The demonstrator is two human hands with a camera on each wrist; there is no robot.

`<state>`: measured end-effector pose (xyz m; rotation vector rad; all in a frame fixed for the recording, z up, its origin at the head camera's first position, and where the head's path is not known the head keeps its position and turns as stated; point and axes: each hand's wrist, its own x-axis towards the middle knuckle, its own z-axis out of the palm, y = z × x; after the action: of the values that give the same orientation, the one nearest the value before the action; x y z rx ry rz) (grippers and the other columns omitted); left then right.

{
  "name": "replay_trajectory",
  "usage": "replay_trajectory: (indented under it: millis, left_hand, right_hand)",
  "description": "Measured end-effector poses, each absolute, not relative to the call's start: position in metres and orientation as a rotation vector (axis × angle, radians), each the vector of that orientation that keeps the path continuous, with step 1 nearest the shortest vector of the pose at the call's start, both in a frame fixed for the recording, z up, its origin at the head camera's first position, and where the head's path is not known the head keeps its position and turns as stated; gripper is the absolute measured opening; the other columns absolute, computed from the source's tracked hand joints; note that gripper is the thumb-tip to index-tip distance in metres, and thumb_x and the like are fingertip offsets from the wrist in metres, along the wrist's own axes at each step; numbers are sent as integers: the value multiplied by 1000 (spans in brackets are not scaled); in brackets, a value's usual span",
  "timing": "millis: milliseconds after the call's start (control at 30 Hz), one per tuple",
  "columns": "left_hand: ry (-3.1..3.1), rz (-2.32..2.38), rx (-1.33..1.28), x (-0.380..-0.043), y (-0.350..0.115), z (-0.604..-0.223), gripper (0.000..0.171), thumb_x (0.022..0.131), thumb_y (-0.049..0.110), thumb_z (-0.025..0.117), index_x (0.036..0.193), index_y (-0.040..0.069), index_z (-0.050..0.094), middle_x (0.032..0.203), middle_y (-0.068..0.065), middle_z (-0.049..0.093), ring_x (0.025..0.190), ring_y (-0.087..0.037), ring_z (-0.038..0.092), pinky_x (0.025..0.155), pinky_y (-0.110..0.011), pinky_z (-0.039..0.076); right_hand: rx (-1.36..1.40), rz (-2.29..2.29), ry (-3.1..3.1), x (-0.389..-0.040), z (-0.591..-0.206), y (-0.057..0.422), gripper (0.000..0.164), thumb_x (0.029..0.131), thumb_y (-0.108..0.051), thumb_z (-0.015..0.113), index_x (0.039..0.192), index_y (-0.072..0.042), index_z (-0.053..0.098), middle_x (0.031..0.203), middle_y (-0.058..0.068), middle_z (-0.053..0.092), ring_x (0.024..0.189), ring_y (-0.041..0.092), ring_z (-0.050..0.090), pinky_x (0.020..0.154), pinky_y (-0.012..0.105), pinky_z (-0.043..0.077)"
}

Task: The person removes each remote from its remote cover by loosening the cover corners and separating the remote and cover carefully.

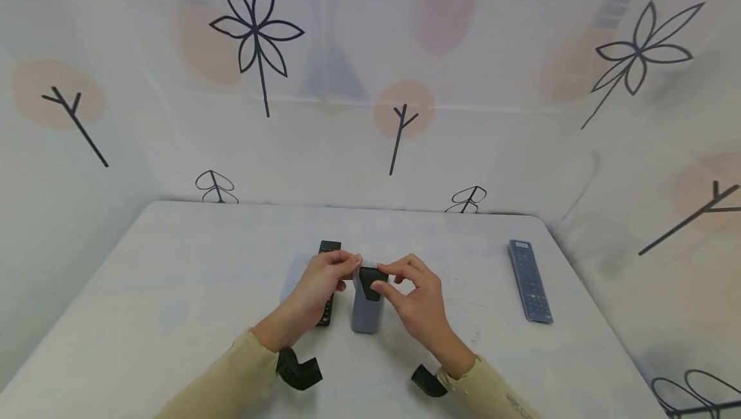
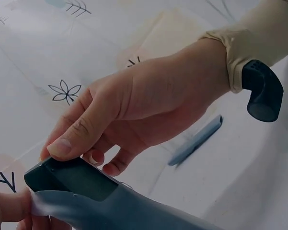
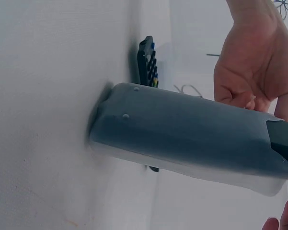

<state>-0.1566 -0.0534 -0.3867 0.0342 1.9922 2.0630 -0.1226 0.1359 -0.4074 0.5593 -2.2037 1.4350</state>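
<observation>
A dark remote control [image 1: 373, 282] sits partly inside a blue-grey soft sleeve-like cover [image 1: 366, 317], its dark end showing at the top. My left hand [image 1: 315, 287] pinches the cover's upper edge between thumb and fingers. With thumb and fingertips, my right hand [image 1: 421, 300] grips the exposed dark end. The left wrist view shows that end [image 2: 69, 177] above the stretched cover lip [image 2: 57, 199]. In the right wrist view the cover [image 3: 182, 129] stands tilted, its lower end at the table. The remote's lower part is hidden by the cover.
Behind my left hand lies a black remote [image 1: 330, 246], partly hidden. A blue-grey remote [image 1: 529, 280] lies toward the table's right edge. Black curved pieces [image 1: 300, 371] hang at both wrists. A patterned cloth [image 1: 324, 148] rises behind the white table [image 1: 173, 303].
</observation>
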Motion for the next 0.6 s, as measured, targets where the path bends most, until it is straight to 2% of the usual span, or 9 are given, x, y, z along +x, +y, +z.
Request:
replay_trajectory:
  millis: [300, 600]
  left_hand:
    - [2024, 2062, 152, -159, -56, -393, 17, 94, 21, 70, 100, 5, 67, 87, -1, 66, 87, -20, 57, 77, -38, 46]
    - [2068, 1973, 260, -160, -63, -396, 24, 95, 26, 69, 110, 8, 65, 108, -5, 64, 97, -22, 59, 87, -45, 50]
  right_hand:
    - [503, 1444, -2219, -120, -406, 135, 32, 77, -12, 86, 107, -14, 77, 90, -7, 61, 85, 16, 56, 75, 28, 47]
    - [525, 1399, -2265, -116, -405, 136, 35, 80, -13, 84, 113, -14, 72, 99, -3, 65, 91, 22, 57, 78, 30, 47]
